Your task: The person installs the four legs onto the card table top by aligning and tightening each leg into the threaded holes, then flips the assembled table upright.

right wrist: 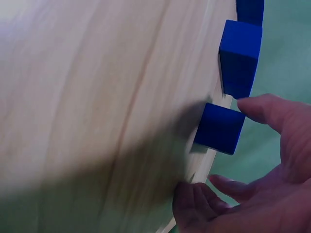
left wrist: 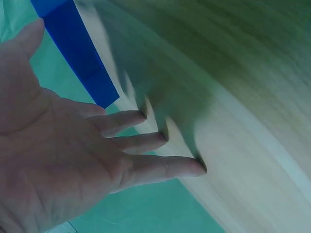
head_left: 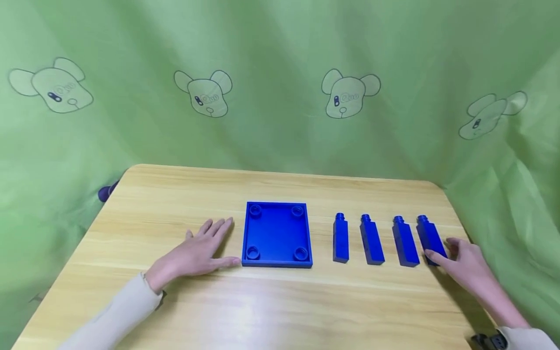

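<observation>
A square blue plate (head_left: 277,233) with a raised rim and a round socket in each corner lies flat on the table. My left hand (head_left: 199,253) rests to its left, fingers spread, fingertips on the wood and thumb at the plate's near left corner. Right of the plate lie several blue square posts with narrow knobbed ends, in a row. At the rightmost post (head_left: 430,238) is my right hand (head_left: 465,265). In the right wrist view, its thumb (right wrist: 265,109) meets that post's corner, while the other fingers bend beside it with a gap.
Other posts in the row are the leftmost post (head_left: 341,240), a second post (head_left: 372,242) and a third post (head_left: 405,243), their knobs toward the far side. The wooden table (head_left: 280,306) has rounded far corners. A green curtain (head_left: 280,136) with bear-head drawings hangs behind and beside it.
</observation>
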Demonstrator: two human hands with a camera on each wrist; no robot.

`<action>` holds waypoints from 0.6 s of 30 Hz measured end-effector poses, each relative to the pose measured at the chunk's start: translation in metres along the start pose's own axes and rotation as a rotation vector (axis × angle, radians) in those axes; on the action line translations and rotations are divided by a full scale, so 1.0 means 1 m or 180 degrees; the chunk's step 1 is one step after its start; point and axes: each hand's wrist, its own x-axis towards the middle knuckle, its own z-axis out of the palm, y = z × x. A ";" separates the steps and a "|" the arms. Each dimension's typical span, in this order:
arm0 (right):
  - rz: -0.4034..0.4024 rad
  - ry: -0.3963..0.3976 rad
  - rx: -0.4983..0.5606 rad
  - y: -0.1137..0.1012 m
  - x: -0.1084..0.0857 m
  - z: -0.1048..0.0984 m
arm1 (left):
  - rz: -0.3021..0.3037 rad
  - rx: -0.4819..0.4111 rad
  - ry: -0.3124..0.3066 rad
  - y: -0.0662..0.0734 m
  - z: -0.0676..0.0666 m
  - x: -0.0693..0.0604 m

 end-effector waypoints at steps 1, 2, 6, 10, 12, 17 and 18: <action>-0.0016 0.0015 -0.0053 0.001 0.000 0.001 | -0.0007 -0.0002 -0.0003 0.000 -0.001 0.000; -0.0016 -0.0017 -0.0071 0.002 0.001 0.000 | -0.0018 -0.0003 -0.0002 0.001 -0.001 0.001; 0.0028 -0.0199 -0.0132 0.004 0.001 -0.002 | -0.0038 0.0041 0.0048 0.004 -0.003 0.003; 0.0246 -0.0355 -0.0232 0.003 -0.002 -0.004 | -0.0052 0.0085 0.0060 0.008 -0.002 0.006; 0.0367 -0.0389 -0.0279 0.004 -0.005 -0.004 | -0.0054 0.0089 0.0044 0.010 -0.001 0.009; 0.0505 -0.0353 -0.0208 0.002 -0.005 -0.006 | -0.0090 0.0094 0.0072 0.012 0.002 0.010; 0.0535 -0.0311 -0.0173 0.002 -0.005 -0.006 | -0.0093 0.0107 0.0074 0.012 0.002 0.011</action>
